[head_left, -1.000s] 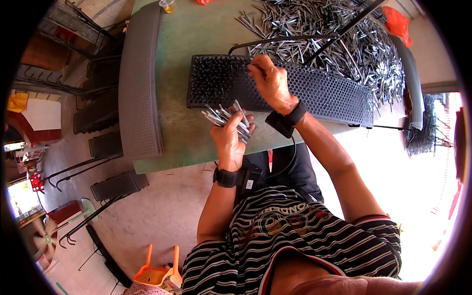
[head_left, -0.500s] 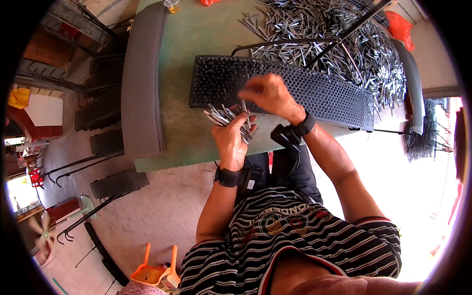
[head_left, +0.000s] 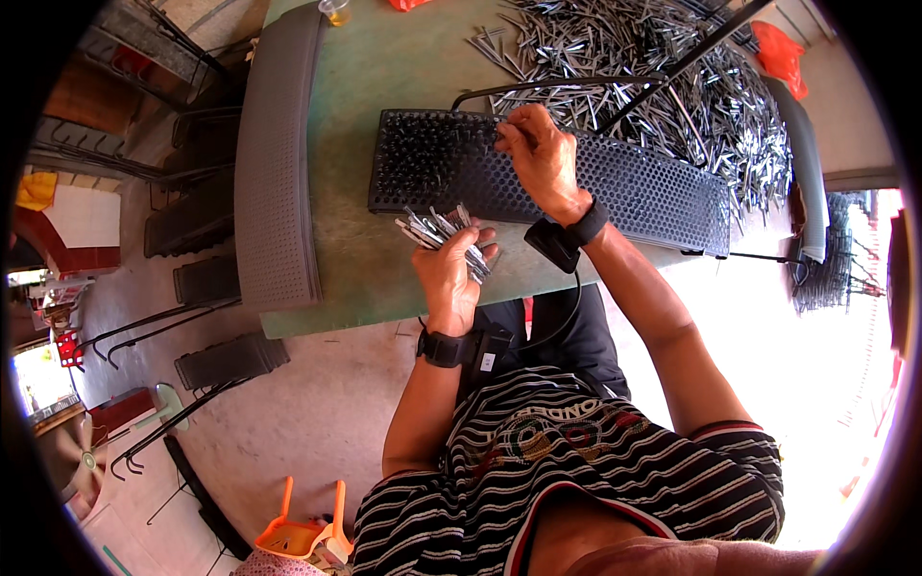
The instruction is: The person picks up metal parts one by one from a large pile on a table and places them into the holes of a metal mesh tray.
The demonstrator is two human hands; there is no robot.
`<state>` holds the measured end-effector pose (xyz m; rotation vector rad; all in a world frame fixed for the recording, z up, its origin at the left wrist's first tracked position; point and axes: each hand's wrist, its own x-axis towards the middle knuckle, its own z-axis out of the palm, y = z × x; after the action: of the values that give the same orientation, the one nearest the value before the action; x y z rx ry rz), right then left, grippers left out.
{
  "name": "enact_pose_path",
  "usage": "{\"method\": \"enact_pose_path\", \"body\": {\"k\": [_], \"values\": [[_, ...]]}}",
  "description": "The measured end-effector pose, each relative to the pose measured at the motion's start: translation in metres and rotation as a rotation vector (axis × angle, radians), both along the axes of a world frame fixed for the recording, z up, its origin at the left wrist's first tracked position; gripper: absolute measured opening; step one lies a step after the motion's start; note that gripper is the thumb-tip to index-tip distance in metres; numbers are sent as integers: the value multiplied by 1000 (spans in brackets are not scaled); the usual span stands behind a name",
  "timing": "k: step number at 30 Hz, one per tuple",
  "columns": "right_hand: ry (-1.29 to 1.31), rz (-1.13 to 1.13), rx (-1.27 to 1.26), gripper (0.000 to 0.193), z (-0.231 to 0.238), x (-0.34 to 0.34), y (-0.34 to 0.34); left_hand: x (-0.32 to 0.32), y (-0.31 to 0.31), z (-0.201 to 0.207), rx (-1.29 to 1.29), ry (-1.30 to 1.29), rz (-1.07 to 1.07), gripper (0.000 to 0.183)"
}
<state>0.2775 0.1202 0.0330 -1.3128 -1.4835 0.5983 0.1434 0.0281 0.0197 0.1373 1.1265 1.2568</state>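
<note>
A long black perforated rack (head_left: 634,192) lies across the green table, with rows of round holes. Its left part is filled with upright dark pieces (head_left: 413,158). My left hand (head_left: 448,274) is closed around a bundle of thin metal strips (head_left: 437,228), just in front of the rack's near edge. Over the rack, at the border between filled and bare holes, my right hand (head_left: 544,161) pinches with thumb and forefinger. Whatever sits between those fingertips is too small to make out.
A big heap of loose metal strips (head_left: 615,48) covers the far right of the table (head_left: 355,259). A black metal rod frame (head_left: 567,81) stretches over it. Along the left edge lies a grey perforated panel (head_left: 279,163). A plastic cup (head_left: 336,12) stands at the far edge.
My right hand has moved away from the bundle, right and farther out, to the rack's holes. My left hand stays nearly still, holding the strips.
</note>
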Motion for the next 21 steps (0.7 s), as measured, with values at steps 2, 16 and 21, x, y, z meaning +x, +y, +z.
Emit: {"method": "enact_pose_path", "body": {"k": [2, 16, 21], "values": [[-57, 16, -2, 6, -6, 1, 3, -2, 0, -3, 11, 1, 0, 12], [-263, 497, -241, 16, 8, 3, -19, -1, 2, 5, 34, -12, -6, 16], [80, 169, -315, 8, 14, -4, -23, 2, 0, 7, 58, -22, -20, 18]]}}
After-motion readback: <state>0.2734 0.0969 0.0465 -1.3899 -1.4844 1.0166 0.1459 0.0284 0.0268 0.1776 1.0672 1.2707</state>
